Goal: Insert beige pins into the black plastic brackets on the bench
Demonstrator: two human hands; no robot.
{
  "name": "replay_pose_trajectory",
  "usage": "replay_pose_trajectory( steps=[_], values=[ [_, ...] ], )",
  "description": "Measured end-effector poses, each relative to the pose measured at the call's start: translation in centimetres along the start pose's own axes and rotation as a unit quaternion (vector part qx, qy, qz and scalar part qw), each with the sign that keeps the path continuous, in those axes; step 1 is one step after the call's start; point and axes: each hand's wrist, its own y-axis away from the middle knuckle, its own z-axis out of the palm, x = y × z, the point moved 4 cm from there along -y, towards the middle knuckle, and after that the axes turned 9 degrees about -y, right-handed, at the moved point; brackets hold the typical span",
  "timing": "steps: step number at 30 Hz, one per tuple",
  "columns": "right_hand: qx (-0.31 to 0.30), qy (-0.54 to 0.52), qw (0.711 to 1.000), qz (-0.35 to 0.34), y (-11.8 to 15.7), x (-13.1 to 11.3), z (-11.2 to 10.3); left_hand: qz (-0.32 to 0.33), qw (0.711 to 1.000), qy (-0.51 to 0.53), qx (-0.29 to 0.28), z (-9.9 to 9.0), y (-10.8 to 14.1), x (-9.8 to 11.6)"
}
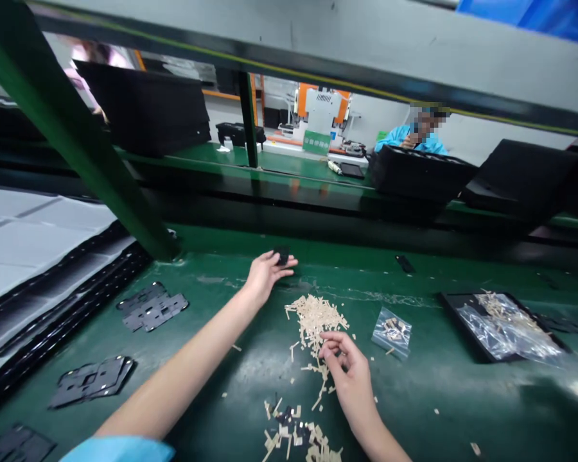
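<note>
My left hand [266, 273] is stretched out over the far part of the green table. Between thumb and fingers it grips a small dark flat piece [282, 255], whose details are blurred. My right hand [347, 367] is at the near edge of a loose pile of small beige strips [318, 316], thumb and forefinger brought together; whether a strip is between them cannot be made out. Closer to me lies a second scatter of beige bits [325, 443] mixed with black pieces [286, 418].
Flat black cut-out parts [157, 311] lie in groups at left, near a green post [101, 154]. On the right are a small clear bag [392, 333] and a black tray [472, 330] holding plastic and strips. A shelf beam [318, 51] crosses above; a co-worker [421, 138] sits beyond.
</note>
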Motion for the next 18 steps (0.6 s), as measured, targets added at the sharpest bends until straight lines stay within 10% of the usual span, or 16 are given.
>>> replay_pose_trajectory(
  steps=[4, 9, 18],
  values=[
    [0.001, 0.015, 1.000, -0.018, 0.0, 0.2, -0.1, -0.028, 0.999, -0.012, -0.033, 1.0, -2.2, -0.7],
    [-0.024, 0.048, 0.998, -0.032, 0.2, 0.9, 0.3, -0.043, 0.990, -0.048, -0.128, 1.8, 2.0, -3.4],
    [-0.049, 0.083, 0.994, -0.044, 0.2, 0.2, 0.6, -0.007, 0.987, -0.121, -0.108, -2.2, 8.7, -2.7]
  ],
)
